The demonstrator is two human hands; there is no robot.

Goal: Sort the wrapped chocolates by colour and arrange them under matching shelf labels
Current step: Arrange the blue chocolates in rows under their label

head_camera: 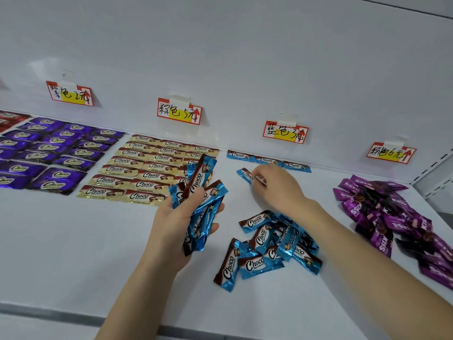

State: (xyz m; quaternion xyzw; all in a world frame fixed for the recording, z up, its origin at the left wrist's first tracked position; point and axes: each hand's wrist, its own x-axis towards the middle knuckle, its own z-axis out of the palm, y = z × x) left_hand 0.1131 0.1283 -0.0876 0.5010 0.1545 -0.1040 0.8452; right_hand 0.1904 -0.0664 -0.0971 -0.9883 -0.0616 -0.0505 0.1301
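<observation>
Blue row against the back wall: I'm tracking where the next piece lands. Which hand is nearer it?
Right. The right hand is just in front of the blue row, pinching a blue chocolate; the left hand is farther forward and left, gripping a blue bunch.

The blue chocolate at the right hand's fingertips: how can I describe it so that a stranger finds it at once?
Find the price label second from the right on the back wall; a row of three blue chocolates lies under it. Just in front of that row's left end lies one blue chocolate. Only it lies tilted and alone, pinched by the right hand.
</observation>
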